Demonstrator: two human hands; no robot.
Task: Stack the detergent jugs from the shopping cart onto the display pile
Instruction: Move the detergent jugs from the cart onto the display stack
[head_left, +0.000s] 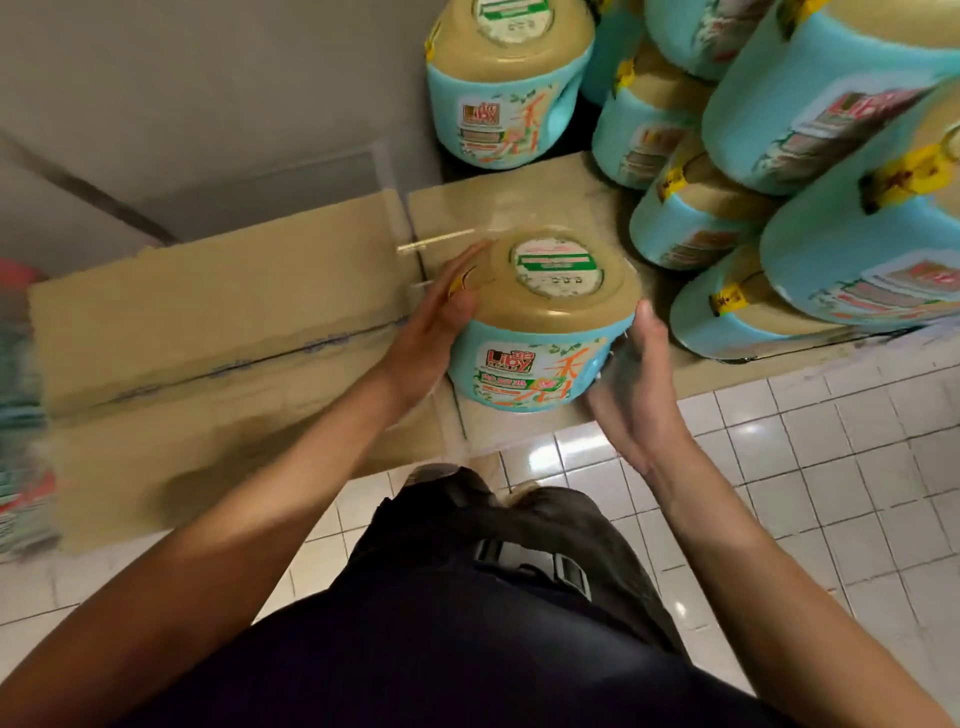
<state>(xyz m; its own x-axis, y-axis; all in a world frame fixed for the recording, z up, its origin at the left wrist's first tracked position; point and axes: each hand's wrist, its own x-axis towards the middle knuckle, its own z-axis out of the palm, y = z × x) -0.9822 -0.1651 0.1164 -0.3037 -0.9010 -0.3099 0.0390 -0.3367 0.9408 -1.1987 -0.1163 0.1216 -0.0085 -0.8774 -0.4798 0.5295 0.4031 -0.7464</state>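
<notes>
Head view.

**Count.** One detergent jug (540, 332) lies between the hands. It has a turquoise body, a tan top and a round label on the cap. A second jug (506, 78) stands alone at the back against the grey wall. The display pile (779, 171) at right shows at least six more jugs of the same kind, stacked and leaning. Overlap and blur prevent an exact figure. There are two cardboard cartons: a left carton (208, 338) and a right carton (524, 192) butted against it.

**Containers.** Both cartons are closed, and the left one has a taped seam across its top. All the jugs are capped and their contents cannot be seen. The held jug is upright over the near edge of the right carton, just left of the pile. Whether its base bears on the cardboard cannot be told.

**Hands.** The left hand (431, 332) lies flat against the jug's left shoulder with its fingers straight. The right hand (634, 384) presses the right side, palm inward and thumb pointing up. Neither hand is curled round the jug. Both forearms are bare and reach forward.

**Surroundings.** The floor (810, 467) is white tile. Blurred red and teal goods (21, 415) are at the left edge.
</notes>
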